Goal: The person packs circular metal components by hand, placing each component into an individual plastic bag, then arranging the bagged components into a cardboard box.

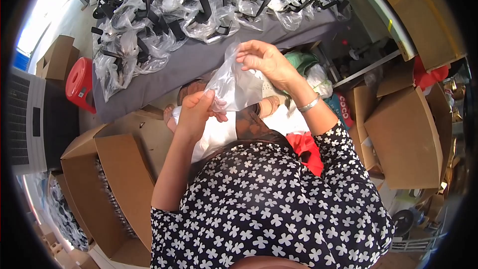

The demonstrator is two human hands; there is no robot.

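Both of my hands hold one clear plastic bag [233, 82] in front of my chest. My left hand [195, 112] pinches its lower edge. My right hand [264, 60] grips its upper edge, with a silver bracelet [309, 103] on that wrist. The bag looks empty and hangs slightly crumpled between the two hands. A stack of white bags [215, 137] lies on my lap just below.
A grey table [199, 60] ahead carries a heap of clear bags with black parts [194, 5]. Open cardboard boxes stand at my left [112, 189] and right [406, 134]. A red stool [79, 82] and a white cooler unit [30, 119] are at the left.
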